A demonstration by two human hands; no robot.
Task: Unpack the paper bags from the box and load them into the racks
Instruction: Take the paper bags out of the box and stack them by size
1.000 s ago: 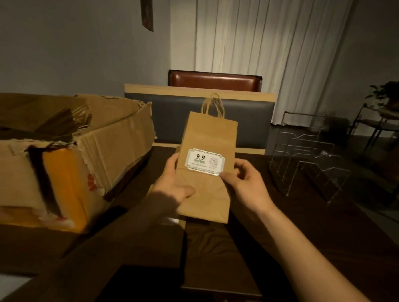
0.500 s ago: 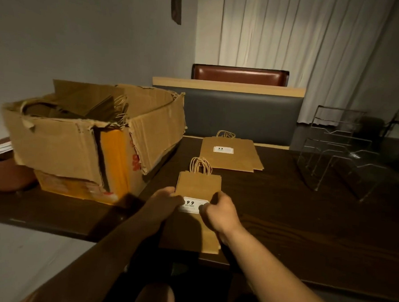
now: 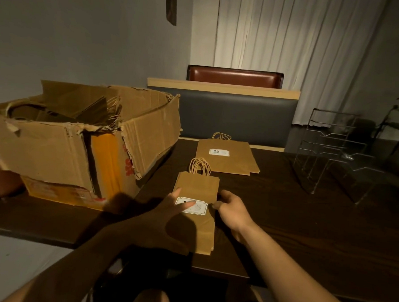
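Counter (image 3: 305,225): a dark wood top, and everything in play sits on it.
Box (image 3: 78,144): big, torn cardboard, parked at the counter's left edge, flaps ragged, one orange-yellow panel facing us; more brown bags with twisted handles lie piled inside.
Racks (image 3: 332,155): clear wire-and-acrylic dividers standing upright toward the far right corner of the counter, well apart from both hands; no bag can be seen in them.
Far stack of bags (image 3: 230,161): flat brown bags lying near the far edge of the counter, between box and racks, white label up, handles pointing away from the person.
Near bag (image 3: 198,190): here's the one being worked! It lies flat at the near edge of the counter, just right of the box, handles pointing to the far edge, bottom end reaching the near edge.
Left hand (image 3: 167,209): in shadow, fingers stretched out straight, laid flat across the near bag's left side with fingertips on the label; gripping nothing, simply resting on the paper.
Right hand (image 3: 230,208): fingers curled at the near bag's right edge, thumb and fingertips at the paper's rim; it looks like a pinch on that edge, though the dim light makes the contact hard to read.
Label (image 3: 195,206): small white sticker on the near bag, partly covered by the left fingertips.
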